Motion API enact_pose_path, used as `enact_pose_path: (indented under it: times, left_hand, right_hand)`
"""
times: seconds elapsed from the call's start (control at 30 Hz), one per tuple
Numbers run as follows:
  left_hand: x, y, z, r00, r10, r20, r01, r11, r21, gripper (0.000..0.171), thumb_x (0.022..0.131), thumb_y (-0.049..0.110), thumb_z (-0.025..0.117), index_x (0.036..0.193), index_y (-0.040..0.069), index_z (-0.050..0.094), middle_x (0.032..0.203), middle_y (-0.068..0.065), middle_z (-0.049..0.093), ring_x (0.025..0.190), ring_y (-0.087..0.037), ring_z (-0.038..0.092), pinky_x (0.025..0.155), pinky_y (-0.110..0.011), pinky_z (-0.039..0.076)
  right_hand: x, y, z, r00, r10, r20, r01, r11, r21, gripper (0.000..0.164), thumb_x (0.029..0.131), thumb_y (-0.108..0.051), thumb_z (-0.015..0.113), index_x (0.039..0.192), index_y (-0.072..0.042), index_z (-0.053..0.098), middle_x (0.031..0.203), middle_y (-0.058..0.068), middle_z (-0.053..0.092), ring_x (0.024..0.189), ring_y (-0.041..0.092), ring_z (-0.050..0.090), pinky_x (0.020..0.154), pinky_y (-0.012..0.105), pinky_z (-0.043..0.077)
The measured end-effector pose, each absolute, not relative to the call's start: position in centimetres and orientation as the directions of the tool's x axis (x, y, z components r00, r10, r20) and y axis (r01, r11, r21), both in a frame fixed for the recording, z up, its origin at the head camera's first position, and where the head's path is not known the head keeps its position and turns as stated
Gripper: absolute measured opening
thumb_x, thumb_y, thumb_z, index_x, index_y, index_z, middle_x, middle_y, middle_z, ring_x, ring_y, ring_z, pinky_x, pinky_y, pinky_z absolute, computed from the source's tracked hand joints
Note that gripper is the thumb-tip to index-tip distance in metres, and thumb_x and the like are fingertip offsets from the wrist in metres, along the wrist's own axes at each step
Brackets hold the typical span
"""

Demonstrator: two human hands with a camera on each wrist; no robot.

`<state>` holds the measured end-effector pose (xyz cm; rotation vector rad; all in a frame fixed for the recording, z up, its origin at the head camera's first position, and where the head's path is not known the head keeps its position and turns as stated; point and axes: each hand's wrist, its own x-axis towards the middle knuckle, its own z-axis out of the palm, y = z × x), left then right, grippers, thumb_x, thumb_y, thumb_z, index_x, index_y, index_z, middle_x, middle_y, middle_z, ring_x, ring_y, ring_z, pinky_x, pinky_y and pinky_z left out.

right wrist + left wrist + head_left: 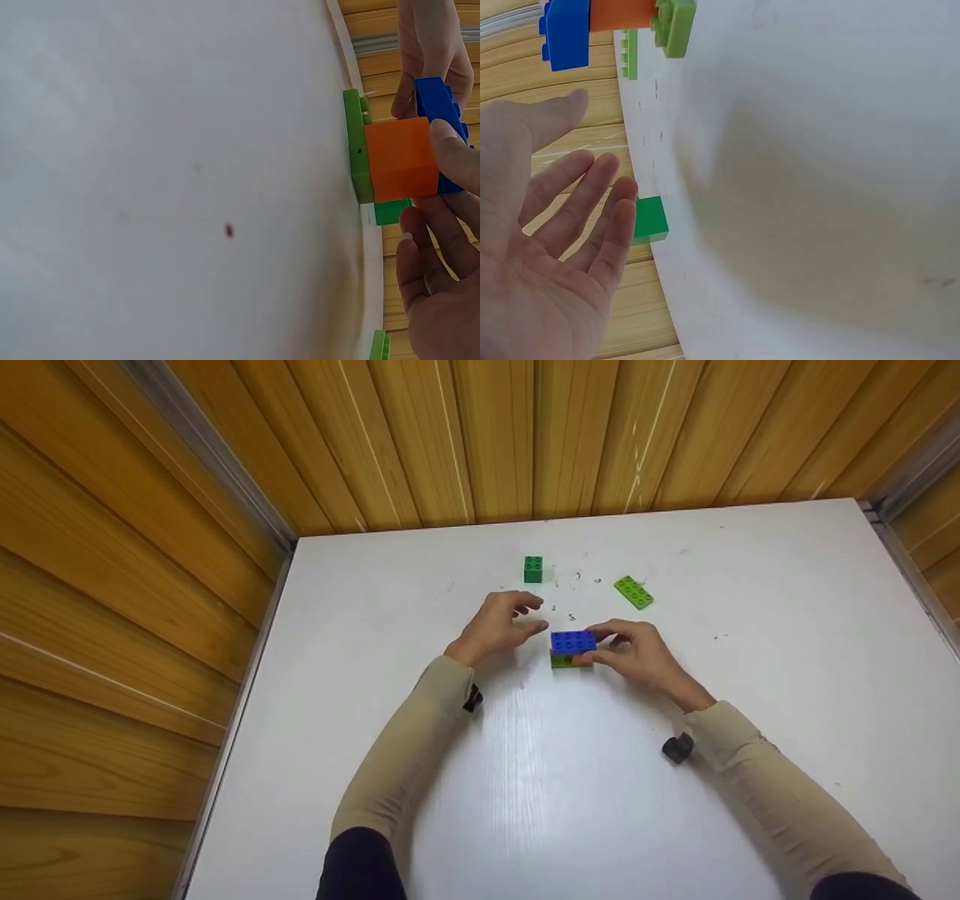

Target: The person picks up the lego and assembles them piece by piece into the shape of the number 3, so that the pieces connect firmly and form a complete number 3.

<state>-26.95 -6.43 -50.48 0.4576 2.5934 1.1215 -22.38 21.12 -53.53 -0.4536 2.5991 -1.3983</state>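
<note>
My right hand (637, 654) pinches the right end of a blue toy brick (573, 642) between thumb and fingers. That blue brick tops an orange brick (403, 159), which sits on a flat light-green brick (358, 146) at the bottom of the stack. In the right wrist view the blue brick overhangs the orange one to one side. Left of the stack, my left hand (499, 624) is held with thumb and fingers spread apart, nothing between them. Beyond its fingertips a dark green brick (533, 570) stands on the table.
Another flat light-green brick (634, 592) lies behind my right hand on the white table (360, 660). Small dark marks dot the tabletop between the loose bricks. Wood-panelled walls (495, 442) border the table at the back and left.
</note>
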Motion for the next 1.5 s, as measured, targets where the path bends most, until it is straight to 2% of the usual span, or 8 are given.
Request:
enact_pose_path:
  times: [0.37, 0.77, 0.97, 1.23, 1.5]
  left_hand:
    - [-29.6, -7.4, -49.4, -0.93, 0.364, -0.039, 0.216, 0.632, 0.744, 0.049, 0.101, 0.03, 0.077, 0.143, 0.007, 0.067, 0.144, -0.007, 0.068, 0.131, -0.027, 0.062, 0.114, -0.038, 0.052]
    - [-31.8, -6.8, -48.8, -0.955, 0.295, 0.022, 0.212, 0.628, 0.749, 0.052, 0.096, 0.025, 0.084, 0.143, 0.01, 0.068, 0.147, -0.006, 0.065, 0.135, -0.028, 0.059, 0.116, -0.04, 0.051]
    - [-32.9, -6.0, -49.2, -0.964, 0.267, 0.002, 0.182, 0.651, 0.737, 0.057, 0.095, 0.026, 0.085, 0.147, 0.013, 0.065, 0.151, -0.005, 0.061, 0.14, -0.025, 0.055, 0.12, -0.039, 0.047]
    - [-34.4, -5.3, -50.8, -0.974, 0.218, -0.059, 0.097, 0.637, 0.765, 0.072, 0.095, 0.02, 0.084, 0.159, 0.015, 0.05, 0.159, -0.003, 0.054, 0.146, -0.025, 0.051, 0.123, -0.037, 0.043]
    - [-35.2, -4.7, -52.3, -0.98, 0.155, -0.123, -0.007, 0.594, 0.804, 0.072, 0.095, 0.015, 0.083, 0.159, 0.012, 0.05, 0.157, -0.004, 0.056, 0.141, -0.022, 0.054, 0.123, -0.038, 0.043]
  right_hand:
    - [-22.7, 20.9, -53.3, -0.932, -0.36, 0.049, -0.243, 0.517, -0.821, 0.042, 0.092, -0.026, 0.087, 0.13, -0.008, 0.077, 0.12, 0.011, 0.078, 0.109, 0.03, 0.07, 0.096, 0.049, 0.057]
    - [-22.4, 20.9, -52.9, -0.924, -0.374, 0.071, -0.279, 0.538, -0.796, 0.042, 0.093, -0.025, 0.086, 0.13, -0.007, 0.077, 0.123, 0.011, 0.078, 0.108, 0.028, 0.071, 0.095, 0.047, 0.058]
    - [-22.2, 21.2, -53.1, -0.923, -0.377, 0.083, -0.287, 0.528, -0.799, 0.041, 0.092, -0.024, 0.086, 0.129, -0.008, 0.077, 0.122, 0.01, 0.078, 0.107, 0.029, 0.072, 0.094, 0.047, 0.058]
    - [-22.0, 21.3, -53.5, -0.921, -0.378, 0.095, -0.299, 0.528, -0.795, 0.04, 0.094, -0.021, 0.085, 0.13, -0.005, 0.076, 0.119, 0.013, 0.078, 0.105, 0.031, 0.071, 0.093, 0.05, 0.059]
    - [-22.1, 21.4, -53.6, -0.921, -0.378, 0.093, -0.299, 0.532, -0.793, 0.042, 0.094, -0.022, 0.085, 0.13, -0.004, 0.076, 0.121, 0.014, 0.077, 0.105, 0.032, 0.071, 0.093, 0.052, 0.059]
